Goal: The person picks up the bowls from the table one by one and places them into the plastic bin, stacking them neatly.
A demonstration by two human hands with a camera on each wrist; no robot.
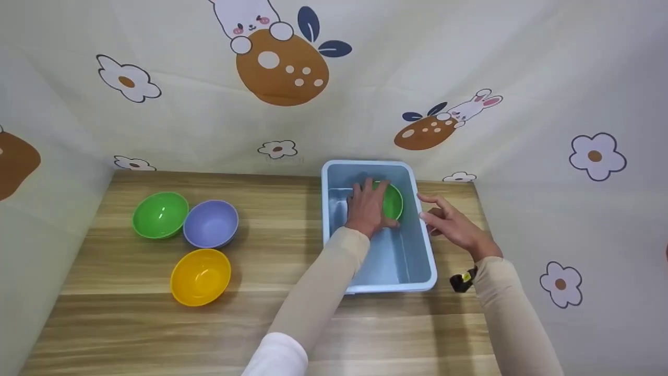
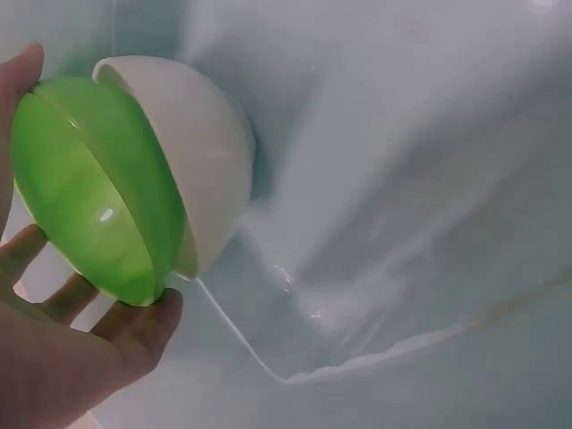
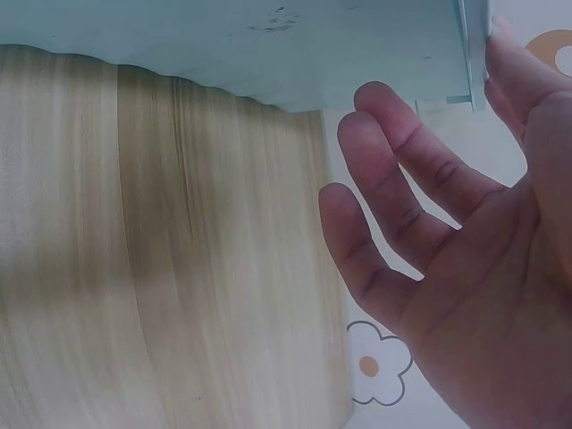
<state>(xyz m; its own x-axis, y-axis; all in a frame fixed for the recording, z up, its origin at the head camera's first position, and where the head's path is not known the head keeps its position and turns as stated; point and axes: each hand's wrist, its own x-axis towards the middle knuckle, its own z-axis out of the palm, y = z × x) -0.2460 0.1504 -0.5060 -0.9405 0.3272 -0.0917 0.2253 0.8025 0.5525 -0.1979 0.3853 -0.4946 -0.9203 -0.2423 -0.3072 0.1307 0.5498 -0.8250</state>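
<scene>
Inside the light blue plastic basin (image 1: pixel 386 286), my left hand (image 1: pixel 365 209) grips a green bowl (image 1: pixel 394 202) by its rim, fingers spread around it. In the left wrist view this green bowl (image 2: pixel 80 197) is tilted, its side against a whitish bowl (image 2: pixel 210 161). Whether it sits fully inside the whitish bowl, I cannot tell. My right hand (image 1: pixel 454 225) is at the outer right side of the basin. Its index finger and thumb touch the rim, while the other fingers hang loosely bent below, holding nothing, as the right wrist view shows.
Left on the wooden table (image 1: pixel 271 230) stand another green bowl (image 1: pixel 160 215), a purple bowl (image 1: pixel 211 224) and a yellow bowl (image 1: pixel 201 278), close together. Patterned cloth (image 1: pixel 198 120) rises behind the table and at both sides. A black wrist device (image 1: pixel 462 282) hangs by my right wrist.
</scene>
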